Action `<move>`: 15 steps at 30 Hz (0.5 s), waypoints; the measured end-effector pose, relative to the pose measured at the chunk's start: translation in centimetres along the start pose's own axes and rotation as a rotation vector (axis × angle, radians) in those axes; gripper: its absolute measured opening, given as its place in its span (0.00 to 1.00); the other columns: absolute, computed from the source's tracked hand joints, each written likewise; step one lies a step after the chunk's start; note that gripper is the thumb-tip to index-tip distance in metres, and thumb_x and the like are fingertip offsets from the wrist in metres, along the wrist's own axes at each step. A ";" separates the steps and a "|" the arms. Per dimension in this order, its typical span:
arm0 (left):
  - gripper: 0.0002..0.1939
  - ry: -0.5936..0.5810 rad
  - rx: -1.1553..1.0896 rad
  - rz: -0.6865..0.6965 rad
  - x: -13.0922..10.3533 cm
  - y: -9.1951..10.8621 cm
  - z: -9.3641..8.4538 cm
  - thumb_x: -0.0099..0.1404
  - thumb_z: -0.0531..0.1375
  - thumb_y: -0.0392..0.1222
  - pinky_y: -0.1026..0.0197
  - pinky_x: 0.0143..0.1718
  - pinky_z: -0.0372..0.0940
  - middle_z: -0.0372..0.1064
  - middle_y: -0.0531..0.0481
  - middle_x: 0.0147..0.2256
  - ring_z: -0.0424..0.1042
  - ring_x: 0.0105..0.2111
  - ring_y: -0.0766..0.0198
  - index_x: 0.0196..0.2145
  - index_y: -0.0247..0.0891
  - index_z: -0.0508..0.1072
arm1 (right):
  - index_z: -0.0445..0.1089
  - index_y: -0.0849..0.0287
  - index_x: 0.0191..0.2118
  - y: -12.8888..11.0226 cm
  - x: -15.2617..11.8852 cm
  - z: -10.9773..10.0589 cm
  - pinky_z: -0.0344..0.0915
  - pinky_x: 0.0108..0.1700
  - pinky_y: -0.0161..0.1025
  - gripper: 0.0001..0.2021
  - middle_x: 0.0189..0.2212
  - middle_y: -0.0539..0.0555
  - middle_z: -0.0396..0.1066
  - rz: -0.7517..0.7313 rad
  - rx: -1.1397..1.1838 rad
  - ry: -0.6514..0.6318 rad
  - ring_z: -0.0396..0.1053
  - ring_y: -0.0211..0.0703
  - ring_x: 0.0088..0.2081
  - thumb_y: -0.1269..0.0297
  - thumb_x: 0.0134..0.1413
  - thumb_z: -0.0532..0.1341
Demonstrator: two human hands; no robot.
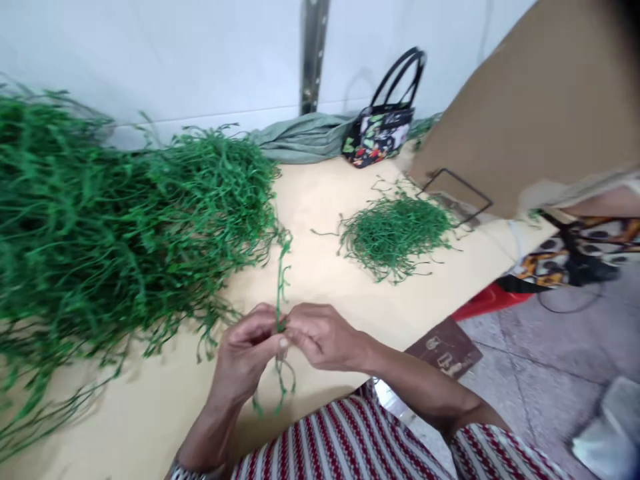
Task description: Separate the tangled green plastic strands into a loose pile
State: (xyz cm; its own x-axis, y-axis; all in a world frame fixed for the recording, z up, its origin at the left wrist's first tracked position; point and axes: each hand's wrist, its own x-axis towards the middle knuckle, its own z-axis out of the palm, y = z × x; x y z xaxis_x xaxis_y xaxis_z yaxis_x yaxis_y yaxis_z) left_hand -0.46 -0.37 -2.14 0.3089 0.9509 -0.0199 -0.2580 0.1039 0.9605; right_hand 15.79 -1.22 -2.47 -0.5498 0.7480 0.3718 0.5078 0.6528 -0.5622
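Both hands meet over the pale tabletop (320,280), near its front edge. My left hand (247,353) pinches a thin green plastic stem (279,290) between thumb and fingers. My right hand (325,337) closes on the same stem from the right, its fingertips touching those of the left. The stem stands up above the hands, with curled strands hanging below them. A large heap of green stems (125,227) spreads over the left side. To the right lies a smaller pile (397,230) of similar green stems.
Against the wall sit a floral handbag (380,133) and a grey-green cloth (305,138). A brown cardboard sheet (530,107) leans at the right, by a bent metal wire frame (467,177). Below the table's right edge are a red object (490,300) and a brown box (445,350).
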 end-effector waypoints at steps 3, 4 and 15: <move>0.07 -0.118 -0.023 -0.033 0.1 -0.2 -0.6 0.50 0.64 0.33 0.67 0.18 0.60 0.65 0.52 0.24 0.64 0.19 0.70 0.29 0.40 0.77 | 0.62 0.59 0.31 0.7 -0.1 -0.4 0.61 0.37 0.30 0.13 0.27 0.51 0.65 -0.037 0.159 -0.097 0.63 0.34 0.30 0.66 0.62 0.44; 0.07 -0.138 -0.027 -0.038 0.2 -0.3 -0.6 0.51 0.64 0.33 0.67 0.17 0.60 0.65 0.51 0.24 0.64 0.18 0.70 0.30 0.40 0.77 | 0.61 0.59 0.31 0.9 -0.1 -0.5 0.61 0.36 0.29 0.14 0.27 0.51 0.65 -0.046 0.192 -0.111 0.63 0.33 0.30 0.64 0.63 0.43; 0.11 0.201 0.161 -0.136 -1.1 -0.4 1.5 0.44 0.68 0.45 0.68 0.24 0.62 0.65 0.52 0.24 0.63 0.25 0.66 0.23 0.38 0.72 | 0.58 0.58 0.26 2.2 0.0 -0.7 0.58 0.32 0.27 0.10 0.24 0.48 0.63 -0.010 0.173 -0.244 0.60 0.31 0.27 0.65 0.59 0.48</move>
State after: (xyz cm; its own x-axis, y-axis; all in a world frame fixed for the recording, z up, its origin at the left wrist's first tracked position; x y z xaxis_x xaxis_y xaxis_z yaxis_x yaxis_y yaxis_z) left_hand 0.67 -1.89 -2.10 0.1392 0.9718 -0.1904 -0.0726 0.2018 0.9767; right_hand 17.34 0.29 -3.17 -0.7081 0.6769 0.2010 0.3926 0.6140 -0.6848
